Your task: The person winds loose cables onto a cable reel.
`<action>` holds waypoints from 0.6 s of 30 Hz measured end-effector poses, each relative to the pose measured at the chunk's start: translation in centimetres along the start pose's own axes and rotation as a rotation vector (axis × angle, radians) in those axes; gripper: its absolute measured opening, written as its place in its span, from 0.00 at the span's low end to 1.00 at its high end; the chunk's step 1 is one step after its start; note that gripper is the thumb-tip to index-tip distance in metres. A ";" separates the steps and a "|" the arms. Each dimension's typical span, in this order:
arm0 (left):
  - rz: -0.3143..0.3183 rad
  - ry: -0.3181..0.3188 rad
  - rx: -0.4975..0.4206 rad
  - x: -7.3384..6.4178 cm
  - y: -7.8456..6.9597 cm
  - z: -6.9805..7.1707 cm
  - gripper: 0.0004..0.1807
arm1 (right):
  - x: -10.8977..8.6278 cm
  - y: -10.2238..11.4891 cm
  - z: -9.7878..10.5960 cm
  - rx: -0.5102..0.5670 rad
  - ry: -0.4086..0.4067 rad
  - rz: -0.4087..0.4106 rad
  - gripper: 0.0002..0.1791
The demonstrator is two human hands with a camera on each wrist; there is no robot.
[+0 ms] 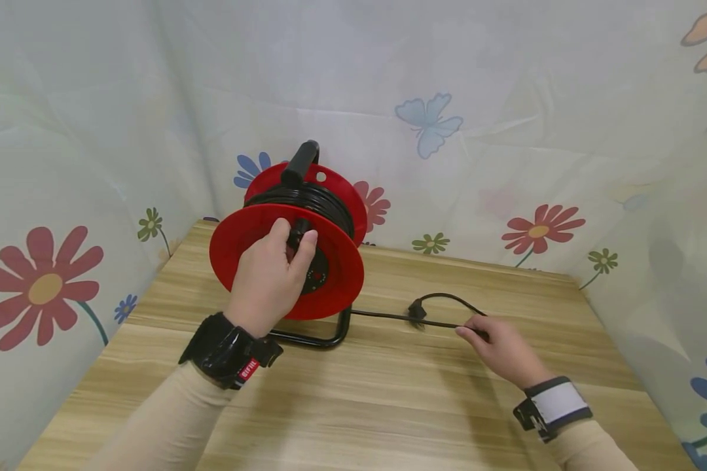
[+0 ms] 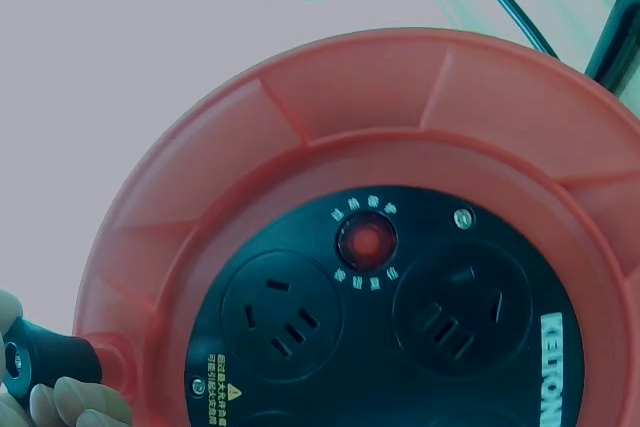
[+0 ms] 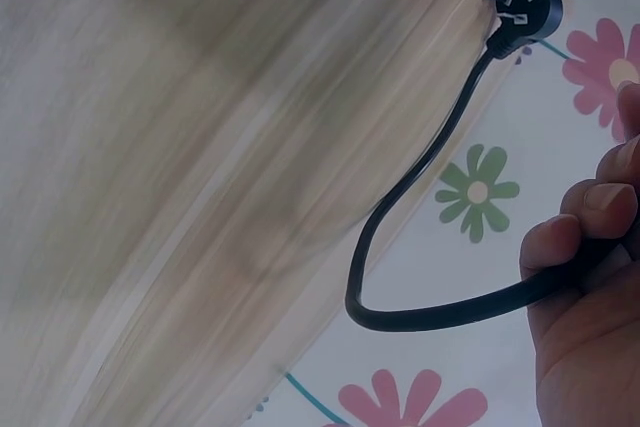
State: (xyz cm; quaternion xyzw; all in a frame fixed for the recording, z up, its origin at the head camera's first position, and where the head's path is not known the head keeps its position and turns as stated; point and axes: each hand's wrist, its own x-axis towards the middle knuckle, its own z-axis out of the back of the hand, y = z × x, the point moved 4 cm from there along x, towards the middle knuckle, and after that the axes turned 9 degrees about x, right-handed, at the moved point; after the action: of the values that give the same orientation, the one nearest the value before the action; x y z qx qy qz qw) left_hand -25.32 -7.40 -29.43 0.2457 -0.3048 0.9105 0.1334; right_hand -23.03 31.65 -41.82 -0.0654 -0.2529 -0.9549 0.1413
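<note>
A red cable reel (image 1: 344, 281) wound with black cable stands on the wooden table, tilted toward me. My left hand (image 1: 268, 278) grips the black crank knob (image 2: 55, 357) near the rim of its front disc. The socket panel (image 2: 380, 297) with a red button faces the left wrist camera. From the reel's lower right, the loose black cable (image 1: 389, 315) runs to my right hand (image 1: 507, 347), which holds it in curled fingers. Past that hand the cable end loops back to a three-pin plug (image 3: 535, 7), lying left of the hand in the head view.
The reel's black tube stand (image 1: 312, 341) rests on the wooden table (image 1: 353, 405). Its carrying handle (image 1: 299, 165) rises above the discs. A flower-printed curtain (image 1: 477, 170) hangs behind the table and along both sides.
</note>
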 end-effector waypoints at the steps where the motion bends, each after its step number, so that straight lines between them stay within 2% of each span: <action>1: -0.005 0.000 0.000 0.0 -0.1 -0.1 0.17 | 0.0 0.1 -0.1 0.000 0.001 0.001 0.12; 11: -0.017 0.028 0.011 -0.2 -0.9 -1.0 0.17 | 0.4 0.9 -0.7 0.027 0.012 0.011 0.15; 18: -0.021 0.050 0.010 -0.4 -1.2 -1.5 0.16 | 0.6 1.5 -1.3 0.036 0.014 0.026 0.12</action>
State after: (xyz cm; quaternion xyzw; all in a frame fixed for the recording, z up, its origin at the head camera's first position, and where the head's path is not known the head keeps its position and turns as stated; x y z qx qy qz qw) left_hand -25.08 -5.55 -30.08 0.2265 -0.2940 0.9165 0.1493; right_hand -23.25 29.65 -42.13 -0.0594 -0.2684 -0.9486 0.1566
